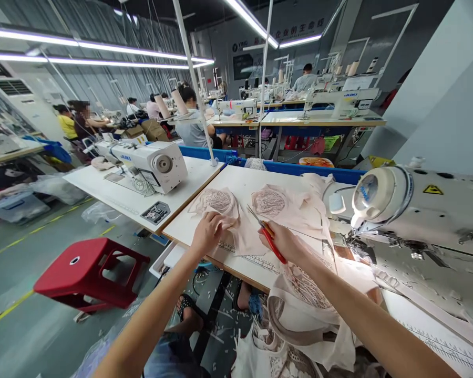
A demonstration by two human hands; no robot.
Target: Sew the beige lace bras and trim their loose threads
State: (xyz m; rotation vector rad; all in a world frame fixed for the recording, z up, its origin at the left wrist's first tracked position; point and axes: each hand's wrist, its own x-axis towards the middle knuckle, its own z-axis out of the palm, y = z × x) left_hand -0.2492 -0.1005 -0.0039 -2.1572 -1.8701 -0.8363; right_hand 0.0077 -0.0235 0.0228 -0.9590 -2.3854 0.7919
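Observation:
A pale pink bra (299,210) with lace-covered cups lies across the white sewing table (240,181). My left hand (209,232) is closed on the lower edge of its left lace cup (216,202), fingers pinched on the fabric. In my right hand (281,241) is a pair of scissors (274,247) with red handles. Their blades point up and left, between the two cups, and look slightly apart. Whether the blades touch the fabric, I cannot tell. More pale pink lace pieces (299,315) hang over the table's front edge below my right forearm.
A large sewing machine (425,210) with its lamp lit stands at the right. Another sewing machine (153,163) is on the adjoining table at the left. A red stool (90,270) stands on the floor. Several people sit at machines farther back.

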